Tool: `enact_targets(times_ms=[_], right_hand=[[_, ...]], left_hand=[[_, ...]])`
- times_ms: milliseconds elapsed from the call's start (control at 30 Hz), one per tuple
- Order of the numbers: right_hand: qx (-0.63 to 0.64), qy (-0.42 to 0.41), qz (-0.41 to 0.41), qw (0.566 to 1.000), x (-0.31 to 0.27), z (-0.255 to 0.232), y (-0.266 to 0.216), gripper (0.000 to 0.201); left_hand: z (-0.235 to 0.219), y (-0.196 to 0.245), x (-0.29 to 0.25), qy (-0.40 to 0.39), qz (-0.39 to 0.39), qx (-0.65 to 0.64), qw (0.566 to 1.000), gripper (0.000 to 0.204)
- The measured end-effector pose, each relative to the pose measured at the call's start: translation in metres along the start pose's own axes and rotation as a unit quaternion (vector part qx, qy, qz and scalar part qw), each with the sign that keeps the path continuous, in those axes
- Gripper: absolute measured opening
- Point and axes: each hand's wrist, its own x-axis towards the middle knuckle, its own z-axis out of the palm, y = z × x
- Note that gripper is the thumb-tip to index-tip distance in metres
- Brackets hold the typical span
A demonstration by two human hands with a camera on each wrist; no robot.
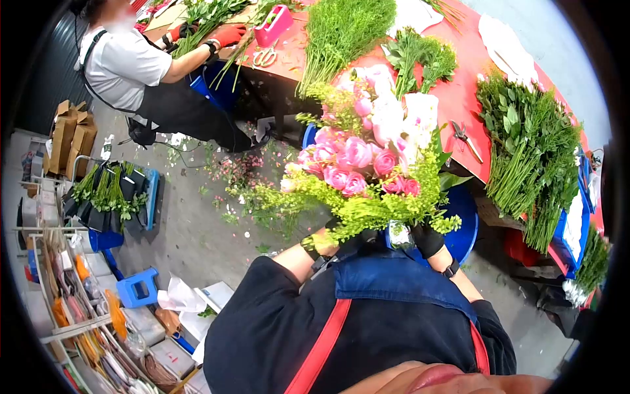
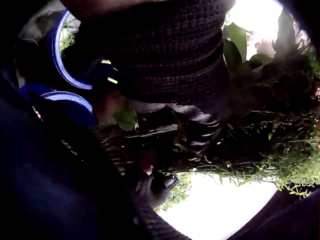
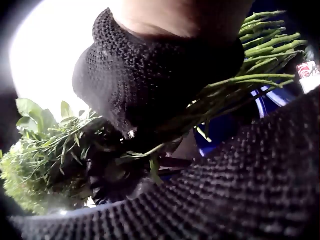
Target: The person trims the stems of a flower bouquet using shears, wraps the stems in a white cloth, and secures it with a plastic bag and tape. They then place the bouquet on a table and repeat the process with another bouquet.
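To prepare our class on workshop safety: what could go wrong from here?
Loose greenery on the floor could make someone slip. The shears, near the edge of the table, might get knocked off. If the left hand or right hand loosens around the stems, the pink roses could shift.

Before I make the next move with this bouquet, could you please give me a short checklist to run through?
1. Left hand closed round the bunch: ok, it grips the stems.
2. Right hand also supporting it: ok, it grips the stems too.
3. Pink roses gathered together: ok, they sit clustered among the yellow-green foliage.
4. Stem ends level: not ok, they finish at staggered lengths.
5. Binding on the stems: cannot tell, the hands and shadow hide much of them.
6. Floor free of clippings: not ok, green and pink bits are scattered there.
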Motion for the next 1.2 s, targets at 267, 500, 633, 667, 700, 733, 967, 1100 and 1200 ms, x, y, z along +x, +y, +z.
enact_targets(times_ms=[267,500,633,667,700,733,967,1100,1200], right_hand=[[0.226,0.029,0.104,0.968,0.027,-0.013,-0.021,0.043],[0.206,0.012,0.132,0.970,0.037,-0.010,-0.026,0.043],[0.188,-0.008,0.122,0.974,0.041,-0.010,-0.027,0.043],[0.184,-0.016,0.117,0.976,0.042,-0.009,-0.027,0.043],[0.178,-0.025,0.113,0.977,0.042,-0.009,-0.028,0.043],[0.172,-0.036,0.108,0.979,0.043,-0.010,-0.028,0.043],[0.093,-0.150,0.002,0.984,0.055,-0.005,-0.020,0.043],[-0.037,-0.195,-0.031,0.980,0.050,0.025,0.003,0.047],[0.085,-0.403,0.147,0.899,0.114,0.004,-0.011,0.062]], left_hand=[[-0.007,-0.001,0.011,-0.016,0.027,0.042,0.999,0.036],[-0.004,0.001,0.004,-0.059,0.060,0.122,0.989,0.036],[-0.009,0.004,0.004,-0.077,0.082,0.155,0.982,0.036],[-0.010,0.004,0.005,-0.080,0.087,0.161,0.980,0.036],[-0.010,0.003,0.007,-0.084,0.092,0.170,0.978,0.036],[-0.011,0.002,0.010,-0.087,0.096,0.178,0.975,0.036],[-0.016,-0.004,0.027,-0.097,0.123,0.205,0.966,0.036],[-0.022,-0.005,0.046,-0.009,0.072,0.129,0.989,0.035],[-0.031,-0.005,0.062,0.130,-0.026,-0.032,0.991,0.035]])
